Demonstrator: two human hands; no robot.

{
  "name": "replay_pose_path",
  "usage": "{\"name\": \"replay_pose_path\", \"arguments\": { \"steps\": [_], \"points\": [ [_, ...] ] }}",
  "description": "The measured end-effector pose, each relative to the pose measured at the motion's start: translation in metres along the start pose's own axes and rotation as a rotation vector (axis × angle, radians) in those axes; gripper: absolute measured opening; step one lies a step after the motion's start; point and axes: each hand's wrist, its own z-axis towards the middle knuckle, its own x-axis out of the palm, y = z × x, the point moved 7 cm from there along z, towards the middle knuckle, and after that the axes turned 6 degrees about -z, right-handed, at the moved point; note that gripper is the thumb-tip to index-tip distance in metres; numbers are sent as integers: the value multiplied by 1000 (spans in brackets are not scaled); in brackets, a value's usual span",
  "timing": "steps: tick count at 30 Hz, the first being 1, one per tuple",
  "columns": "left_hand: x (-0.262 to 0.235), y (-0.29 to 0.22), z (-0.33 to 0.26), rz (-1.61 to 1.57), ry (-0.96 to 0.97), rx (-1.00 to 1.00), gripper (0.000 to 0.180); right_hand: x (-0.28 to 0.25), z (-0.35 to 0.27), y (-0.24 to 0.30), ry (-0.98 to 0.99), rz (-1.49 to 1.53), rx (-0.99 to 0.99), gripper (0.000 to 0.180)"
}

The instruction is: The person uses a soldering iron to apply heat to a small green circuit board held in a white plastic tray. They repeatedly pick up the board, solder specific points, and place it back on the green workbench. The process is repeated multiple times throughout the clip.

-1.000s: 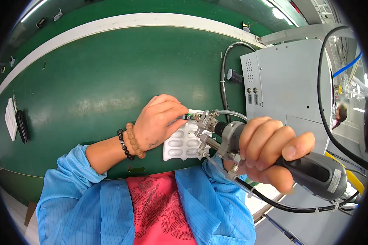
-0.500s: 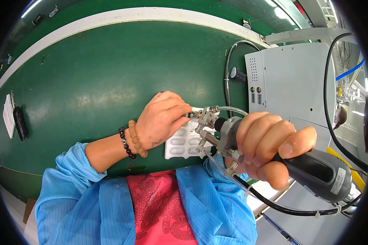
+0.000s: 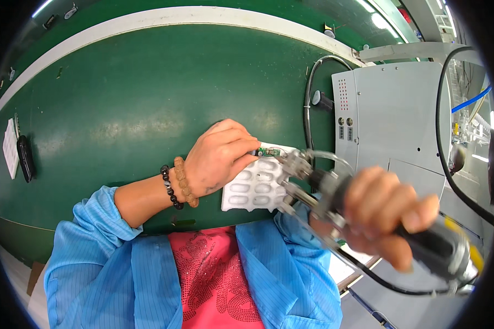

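My left hand (image 3: 219,156) pinches a small green circuit board (image 3: 270,152) at its left end, over the far edge of a white moulded tray (image 3: 239,199). The tray has rows of oval hollows and lies flat on the bench. To the right, my right hand (image 3: 380,211) is wrapped round a black-handled tool (image 3: 436,247) with a metal head, thin clear tubing and a black cable. Both hand and tool are smeared by motion. The tool's head points left and partly covers the tray's right side; its tip appears close to the board's right end.
A grey metal cabinet (image 3: 395,109) with a grid of red dots stands on the right, a black cable (image 3: 307,109) looping beside it. A dark cylindrical object (image 3: 323,100) lies near its left side. At far left are a white strip (image 3: 10,148) and a black case (image 3: 25,159).
My right hand has drawn the tool a little to the right and downward, exposing more of the circuit board. Dots on the grey cabinet now show red. My left hand keeps its place.
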Motion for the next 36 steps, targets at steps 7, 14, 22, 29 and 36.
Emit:
{"name": "replay_pose_path", "arguments": {
  "steps": [7, 14, 22, 29, 36],
  "points": [
    [-5, 0, 1, -10, -8, -79, 25, -26, -14, 38, -106, -20, -104, 42],
    [-71, -7, 43, 102, -65, -121, 23, -38, -26, 38, -115, 5, -143, 41],
    [-109, 42, 185, 810, -275, 249, 33, -39, -24, 37, -99, -4, -137, 39],
    [30, 109, 305, 492, 214, 184, 34, -44, -20, 30, -106, -18, -75, 39],
    [59, 137, 318, 931, 480, 48, 23, -47, -9, 27, -24, -32, -22, 35]
  ]
}}
